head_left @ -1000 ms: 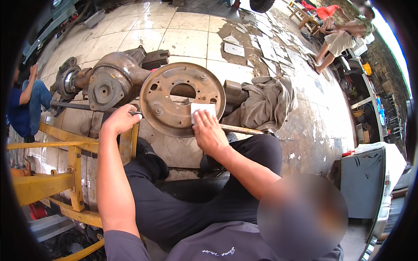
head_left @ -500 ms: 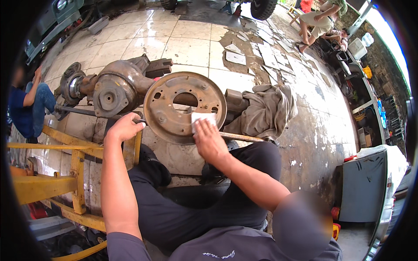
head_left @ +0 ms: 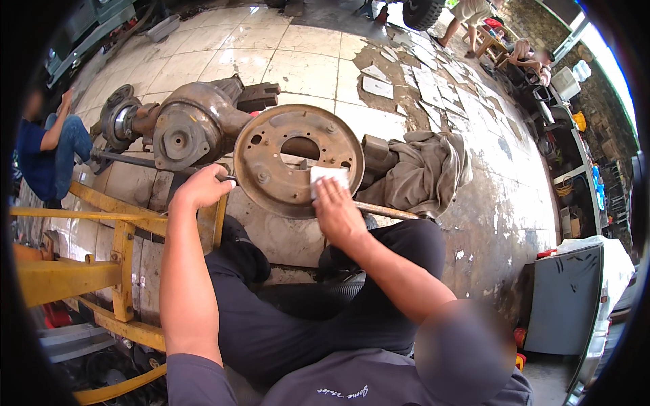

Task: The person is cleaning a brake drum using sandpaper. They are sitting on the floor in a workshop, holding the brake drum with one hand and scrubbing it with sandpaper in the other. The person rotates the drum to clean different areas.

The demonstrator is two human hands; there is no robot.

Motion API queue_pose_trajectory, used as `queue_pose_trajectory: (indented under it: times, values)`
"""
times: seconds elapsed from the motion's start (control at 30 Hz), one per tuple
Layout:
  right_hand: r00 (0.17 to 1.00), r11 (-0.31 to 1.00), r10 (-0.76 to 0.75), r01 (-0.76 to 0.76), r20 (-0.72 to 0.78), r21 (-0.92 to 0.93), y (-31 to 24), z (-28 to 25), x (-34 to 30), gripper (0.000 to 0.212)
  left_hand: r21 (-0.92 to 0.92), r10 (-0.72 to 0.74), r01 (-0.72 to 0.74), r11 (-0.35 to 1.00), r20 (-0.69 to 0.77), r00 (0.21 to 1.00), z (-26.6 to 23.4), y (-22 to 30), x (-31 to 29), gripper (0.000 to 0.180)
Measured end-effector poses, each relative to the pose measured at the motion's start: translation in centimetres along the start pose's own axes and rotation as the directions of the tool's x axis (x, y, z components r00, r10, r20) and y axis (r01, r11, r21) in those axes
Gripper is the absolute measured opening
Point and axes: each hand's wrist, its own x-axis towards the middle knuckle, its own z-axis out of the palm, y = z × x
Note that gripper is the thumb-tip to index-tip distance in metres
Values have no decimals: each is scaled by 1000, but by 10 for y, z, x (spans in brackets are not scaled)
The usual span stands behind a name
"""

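A round, rust-brown brake backing plate [head_left: 274, 169] with a large centre hole stands tilted before my knees. My right hand [head_left: 338, 206] presses a white sheet [head_left: 330, 177] flat against its lower right face, fingers laid over the sheet; whether it is paper or cloth I cannot tell. My left hand [head_left: 203, 187] is closed round a dark rod [head_left: 135, 160] just left of the plate's rim, its fingertips partly hidden. Behind the plate lies a rusty axle housing [head_left: 196, 111] with a rounded middle. A rusty bar [head_left: 384, 211] sticks out at the plate's lower right.
A grey-brown cloth [head_left: 426, 172] lies bunched right of the plate. The yellow metal frame [head_left: 74, 279] stands close on my left. Broken tiles [head_left: 426, 84] litter the floor beyond. A person in blue [head_left: 42, 159] sits at far left; others are at far right. A grey cabinet [head_left: 565, 298] stands at right.
My view has shifted, so the whole scene sits slightly higher and further right. Both hands keep their places at the plate and rod. In the far background, a person has changed position.
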Motion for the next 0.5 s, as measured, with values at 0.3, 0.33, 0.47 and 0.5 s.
queue_pose_trajectory:
  times: [0.3, 0.33, 0.47, 0.5]
  values:
    - [998, 998, 38, -36, -43, 52, -1, -4, -1, 53, 29, 62, -62, 998, -6, 998, 2, -11, 7, 47]
    - [999, 999, -27, 27, -27, 31, -7, -4, -6, 52, 14, 60, -60, 998, -2, 998, 3, -10, 7, 47]
    - [995, 995, -98, 98, 0, 34, -17, -3, -16, 51, -2, 61, -61, 998, -19, 998, 3, -15, 10, 48]
    - [999, 998, -39, 40, -16, 39, -9, -6, -6, 51, 7, 61, -61, 998, -28, 998, 3, -20, 11, 48]
